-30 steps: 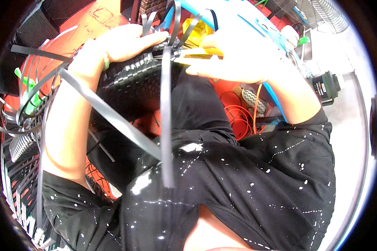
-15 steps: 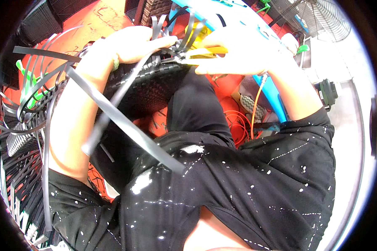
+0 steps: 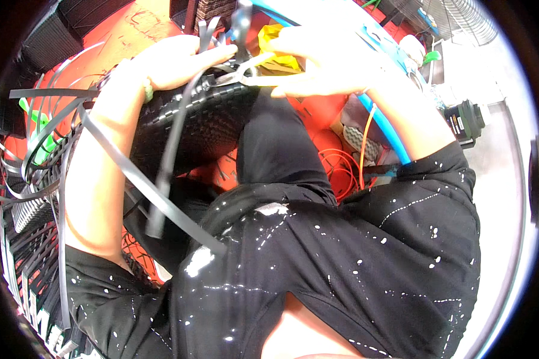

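A black woven piece of flat plastic strips lies across my legs, its rim toward the far side. My left hand is closed on that rim, thumb side toward the tool, with loose strip ends standing up beside the fingers. My right hand grips pliers with yellow handles. Their handles are spread, and the metal jaws are at the rim, just right of my left hand. Whether a strip sits between the jaws I cannot tell. A long loose dark strip hangs from the weave toward my lap.
Many bundled strips stand at the left, with a green object behind them. A blue surface runs along the right. Near it are a yellow bag, an orange hose, and a fan. Scraps lie on the red floor.
The pliers have moved left along the rim and their handles have spread wider. My left hand and the woven piece have shifted slightly left. The loose strips have swung.
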{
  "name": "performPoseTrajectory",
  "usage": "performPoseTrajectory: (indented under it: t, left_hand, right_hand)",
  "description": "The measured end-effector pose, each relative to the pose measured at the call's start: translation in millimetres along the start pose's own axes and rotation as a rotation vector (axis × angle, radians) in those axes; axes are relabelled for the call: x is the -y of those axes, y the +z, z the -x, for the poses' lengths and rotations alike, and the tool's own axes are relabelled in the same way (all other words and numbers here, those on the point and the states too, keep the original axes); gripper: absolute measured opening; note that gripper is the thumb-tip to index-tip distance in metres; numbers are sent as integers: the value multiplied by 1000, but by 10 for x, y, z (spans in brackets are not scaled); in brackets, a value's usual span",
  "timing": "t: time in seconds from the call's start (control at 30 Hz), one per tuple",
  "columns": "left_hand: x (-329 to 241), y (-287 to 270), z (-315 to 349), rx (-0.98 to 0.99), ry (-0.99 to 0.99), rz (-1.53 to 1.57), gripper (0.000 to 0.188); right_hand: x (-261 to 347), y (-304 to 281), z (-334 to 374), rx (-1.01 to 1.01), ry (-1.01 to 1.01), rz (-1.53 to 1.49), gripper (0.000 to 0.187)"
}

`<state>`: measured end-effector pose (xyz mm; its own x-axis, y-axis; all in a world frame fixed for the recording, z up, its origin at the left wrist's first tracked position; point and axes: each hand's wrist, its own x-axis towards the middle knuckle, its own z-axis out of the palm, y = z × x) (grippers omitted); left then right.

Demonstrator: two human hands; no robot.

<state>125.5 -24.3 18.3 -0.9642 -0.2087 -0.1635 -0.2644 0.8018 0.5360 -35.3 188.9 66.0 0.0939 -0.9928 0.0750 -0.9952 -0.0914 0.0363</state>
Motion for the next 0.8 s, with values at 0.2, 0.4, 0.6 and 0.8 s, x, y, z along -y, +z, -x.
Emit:
performPoseTrajectory:
  t: [0.2,0.4,0.6,0.8]
  left_hand:
    - [159,119,-105,-21,175,-7,50]
    - [-19,41,35,-6,3,26,52]
    - [-77,1,28,25,-64,-10,63]
    - [-45,-9,-3,18,-23,-29,69]
  right_hand:
    - [-45,-118,-81,35,-222,38,53]
    - [-30,42,-57,-36,-180,-7,48]
    - [-26,72,-50,-61,-162,-57,47]
    - [35,121,7,83,77,-65,55]
